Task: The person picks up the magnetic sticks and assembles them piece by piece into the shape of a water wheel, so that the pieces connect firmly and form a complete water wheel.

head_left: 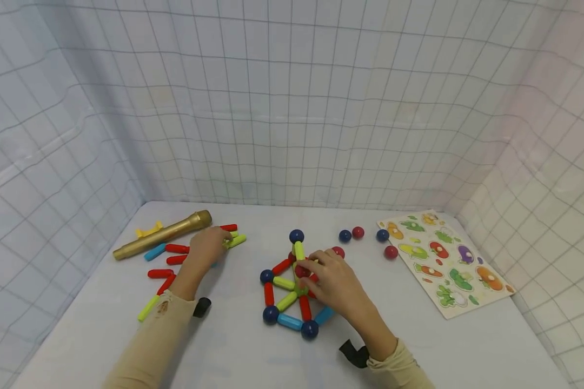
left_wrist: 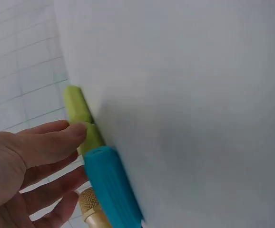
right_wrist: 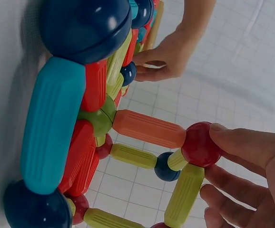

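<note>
Here, left hand (head_left: 205, 248) pinching a green rod (left_wrist: 94, 137), right hand (head_left: 339, 282) pinching a red ball (right_wrist: 201, 145) on a rod-and-ball frame (head_left: 300, 290)

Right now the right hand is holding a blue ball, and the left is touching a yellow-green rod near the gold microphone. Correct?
One thing off: the right hand is holding a red ball, not a blue one; the right wrist view shows it. The rest stands: the left hand is touching a yellow-green rod near the gold microphone.
</note>
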{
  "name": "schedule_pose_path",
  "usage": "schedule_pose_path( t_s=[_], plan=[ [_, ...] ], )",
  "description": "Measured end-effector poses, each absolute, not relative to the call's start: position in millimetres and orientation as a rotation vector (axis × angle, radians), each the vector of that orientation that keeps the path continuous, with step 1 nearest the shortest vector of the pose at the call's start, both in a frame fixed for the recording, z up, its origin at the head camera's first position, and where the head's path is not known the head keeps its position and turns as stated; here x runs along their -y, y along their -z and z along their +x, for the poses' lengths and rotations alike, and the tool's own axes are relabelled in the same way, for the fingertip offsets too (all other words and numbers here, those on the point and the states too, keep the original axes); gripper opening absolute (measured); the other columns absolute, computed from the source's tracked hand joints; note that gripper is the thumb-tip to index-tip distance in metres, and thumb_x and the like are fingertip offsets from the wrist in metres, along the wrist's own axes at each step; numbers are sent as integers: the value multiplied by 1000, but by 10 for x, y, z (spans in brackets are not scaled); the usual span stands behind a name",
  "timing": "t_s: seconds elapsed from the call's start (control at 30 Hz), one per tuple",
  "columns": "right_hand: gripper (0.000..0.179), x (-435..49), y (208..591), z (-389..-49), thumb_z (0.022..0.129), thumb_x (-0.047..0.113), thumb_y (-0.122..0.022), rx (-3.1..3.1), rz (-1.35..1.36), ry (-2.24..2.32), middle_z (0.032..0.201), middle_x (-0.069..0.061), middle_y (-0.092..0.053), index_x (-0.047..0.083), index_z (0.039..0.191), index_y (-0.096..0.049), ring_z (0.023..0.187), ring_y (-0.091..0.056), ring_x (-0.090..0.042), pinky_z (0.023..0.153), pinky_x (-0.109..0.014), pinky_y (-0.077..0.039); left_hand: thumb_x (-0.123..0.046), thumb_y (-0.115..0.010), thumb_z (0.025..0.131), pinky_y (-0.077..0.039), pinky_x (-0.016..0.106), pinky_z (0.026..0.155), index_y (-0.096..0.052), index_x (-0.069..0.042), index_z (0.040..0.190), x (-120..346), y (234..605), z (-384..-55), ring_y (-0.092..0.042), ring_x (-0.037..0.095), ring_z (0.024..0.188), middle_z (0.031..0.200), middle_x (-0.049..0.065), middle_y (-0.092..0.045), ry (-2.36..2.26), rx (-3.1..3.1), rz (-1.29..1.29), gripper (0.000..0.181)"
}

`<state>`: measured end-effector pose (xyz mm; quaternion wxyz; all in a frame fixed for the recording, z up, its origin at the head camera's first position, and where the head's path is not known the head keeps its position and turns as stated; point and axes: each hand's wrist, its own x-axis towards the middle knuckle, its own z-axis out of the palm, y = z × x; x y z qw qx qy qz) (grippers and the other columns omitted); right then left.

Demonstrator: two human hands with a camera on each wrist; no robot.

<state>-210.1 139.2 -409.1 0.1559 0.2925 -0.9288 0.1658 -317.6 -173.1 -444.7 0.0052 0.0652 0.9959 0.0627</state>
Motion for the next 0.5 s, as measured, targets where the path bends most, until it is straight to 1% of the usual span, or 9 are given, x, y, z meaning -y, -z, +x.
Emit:
schedule_pose_path(
  t_s=[0.07, 0.13, 0.23, 0.33, 0.4, 0.5],
  plan=[
    [39, -1396, 4082, -2103, 80, 26, -80, 2659, 832, -454, 109, -3, -68, 21, 117, -71, 98, -59, -16, 82, -30, -55, -9, -71, 85, -56, 47, 74, -72, -13, 114, 1742, 4451, -3185, -65, 35, 102, 117, 17, -68, -131, -3127, 276, 29],
    [40, -1398, 4074, -2108, 80, 26, -81, 2659, 828, -446, 109, -3, -68, 21, 118, -71, 99, -59, -17, 82, -30, -55, -7, -71, 85, -56, 47, 72, -73, -13, 114, 1732, 4442, -3181, -66, 35, 97, 112, 16, -69, -78, -3145, 316, 29],
    [40, -1399, 4065, -2113, 80, 26, -80, 2660, 819, -436, 110, -3, -68, 22, 118, -71, 99, -59, -17, 81, -30, -55, -3, -67, 86, -56, 46, 71, -71, -11, 114, 1721, 4436, -3162, -65, 32, 87, 99, 17, -68, -12, -3157, 354, 29],
    [39, -1396, 4067, -2108, 80, 25, -80, 2664, 823, -454, 110, -3, -68, 21, 118, -71, 99, -59, -17, 81, -31, -55, 0, -63, 89, -56, 46, 75, -69, -9, 117, 1728, 4463, -3126, -62, 32, 82, 93, 20, -67, 75, -3141, 394, 31],
    [38, -1395, 4073, -2102, 80, 25, -80, 2669, 828, -467, 109, -3, -68, 21, 117, -72, 99, -59, -17, 81, -31, -55, 1, -61, 90, -55, 47, 78, -67, -8, 121, 1740, 4498, -3107, -62, 34, 84, 95, 22, -67, 103, -3128, 410, 33],
    [38, -1393, 4081, -2094, 80, 24, -80, 2672, 831, -481, 109, -4, -68, 20, 117, -72, 99, -59, -18, 81, -31, -55, -1, -58, 93, -54, 52, 84, -62, -9, 130, 1748, 4533, -3086, -61, 40, 93, 106, 27, -65, 115, -3098, 395, 38]
  ],
)
